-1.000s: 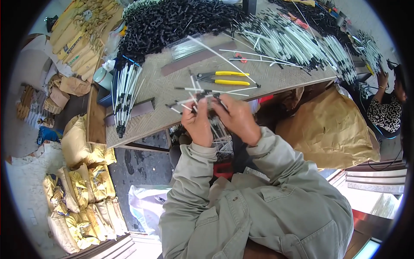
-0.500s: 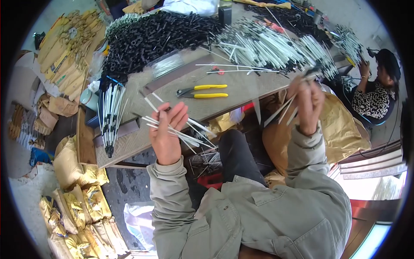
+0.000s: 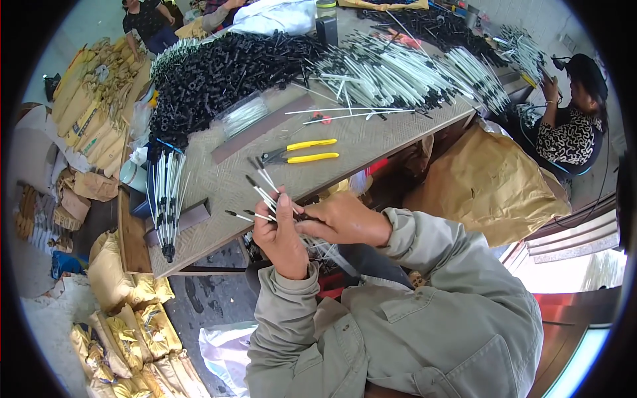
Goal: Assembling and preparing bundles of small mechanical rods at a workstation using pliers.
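Observation:
My left hand [image 3: 279,235] grips a small bundle of thin white rods with black tips [image 3: 260,189], which fan up and to the left over the table's near edge. My right hand [image 3: 345,220] is pressed against the left one, its fingers closed on the lower part of the same bundle. Yellow-handled pliers [image 3: 302,152] lie on the grey table [image 3: 219,192] just beyond my hands.
A heap of black parts [image 3: 225,69] and a spread of white rods [image 3: 398,69] cover the far table. A finished rod bundle [image 3: 166,196] lies at the left end. Tan sacks [image 3: 488,182] stand right, gold bags [image 3: 126,331] lower left. One person [image 3: 570,129] sits right, others at top.
My right hand has come back from the far right to join the left hand on the rod bundle. My view has shifted slightly.

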A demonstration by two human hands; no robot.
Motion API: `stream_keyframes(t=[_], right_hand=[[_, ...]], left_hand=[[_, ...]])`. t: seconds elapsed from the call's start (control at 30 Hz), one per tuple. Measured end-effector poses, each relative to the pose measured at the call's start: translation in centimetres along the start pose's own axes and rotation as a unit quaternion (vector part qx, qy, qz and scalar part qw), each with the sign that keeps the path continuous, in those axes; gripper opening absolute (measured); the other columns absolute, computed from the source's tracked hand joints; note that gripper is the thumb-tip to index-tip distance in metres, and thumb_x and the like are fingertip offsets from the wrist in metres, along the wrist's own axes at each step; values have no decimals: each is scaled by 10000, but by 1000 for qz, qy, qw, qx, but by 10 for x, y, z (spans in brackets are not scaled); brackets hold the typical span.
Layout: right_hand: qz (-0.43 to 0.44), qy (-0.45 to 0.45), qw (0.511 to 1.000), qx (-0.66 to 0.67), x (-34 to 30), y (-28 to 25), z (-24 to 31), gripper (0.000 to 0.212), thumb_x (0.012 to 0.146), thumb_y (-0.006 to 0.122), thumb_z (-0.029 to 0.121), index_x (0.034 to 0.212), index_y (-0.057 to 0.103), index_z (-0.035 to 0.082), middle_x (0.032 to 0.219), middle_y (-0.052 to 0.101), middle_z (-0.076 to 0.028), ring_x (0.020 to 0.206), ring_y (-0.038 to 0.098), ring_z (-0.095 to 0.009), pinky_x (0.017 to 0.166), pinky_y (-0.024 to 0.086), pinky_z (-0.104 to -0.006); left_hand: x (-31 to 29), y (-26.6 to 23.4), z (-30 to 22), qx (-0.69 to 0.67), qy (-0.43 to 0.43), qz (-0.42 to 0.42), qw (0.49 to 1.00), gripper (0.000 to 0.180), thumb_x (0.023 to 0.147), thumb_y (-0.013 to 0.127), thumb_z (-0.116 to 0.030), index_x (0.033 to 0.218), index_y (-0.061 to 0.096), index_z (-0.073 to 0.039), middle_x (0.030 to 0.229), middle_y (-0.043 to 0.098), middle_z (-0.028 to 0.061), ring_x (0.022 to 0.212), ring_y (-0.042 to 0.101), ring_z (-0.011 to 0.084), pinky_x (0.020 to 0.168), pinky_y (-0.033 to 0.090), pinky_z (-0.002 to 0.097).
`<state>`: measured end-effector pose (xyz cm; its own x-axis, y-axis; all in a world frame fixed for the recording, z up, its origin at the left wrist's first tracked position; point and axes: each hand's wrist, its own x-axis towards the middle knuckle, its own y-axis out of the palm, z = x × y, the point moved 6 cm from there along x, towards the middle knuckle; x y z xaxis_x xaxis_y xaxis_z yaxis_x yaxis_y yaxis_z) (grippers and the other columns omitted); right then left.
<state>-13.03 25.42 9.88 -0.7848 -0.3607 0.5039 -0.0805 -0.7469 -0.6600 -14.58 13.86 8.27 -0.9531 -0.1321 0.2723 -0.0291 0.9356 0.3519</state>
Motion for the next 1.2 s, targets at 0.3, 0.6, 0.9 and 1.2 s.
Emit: stream_keyframes(t=[0.3,0.6,0.9,1.2], right_hand=[[62,114,984,124,84,-58,-87,263,879,539,258,852,615,7,707,616,-118,615,608,-174,555,465,-313],[13,201,866,-458,128,-89,-212,183,704,571,200,759,658,48,795,651,-156,769,638,-318,645,499,-420],[-136,155,923,-324,84,-114,-97,157,718,611,202,676,601,51,604,595,-131,574,591,-321,514,457,-411],[-104,-162,945,-266,24,-4,28,196,726,657,113,689,467,88,539,477,-50,445,511,-203,416,395,-322]], left_hand=[[7,-28,1,70,-79,-28,994,162,836,620,-100,964,629,-3,614,512,-34,484,394,11,442,320,166],[15,-58,-22,-120,-98,-95,983,290,888,549,-171,1121,466,-20,686,602,78,607,600,145,549,492,234],[-11,-24,16,-167,-243,83,952,302,961,362,-299,1048,436,-20,1051,572,239,1002,577,329,840,481,439],[13,-60,-17,-124,-50,-94,987,490,952,396,-312,1287,323,38,1114,532,226,998,566,286,816,487,377]])
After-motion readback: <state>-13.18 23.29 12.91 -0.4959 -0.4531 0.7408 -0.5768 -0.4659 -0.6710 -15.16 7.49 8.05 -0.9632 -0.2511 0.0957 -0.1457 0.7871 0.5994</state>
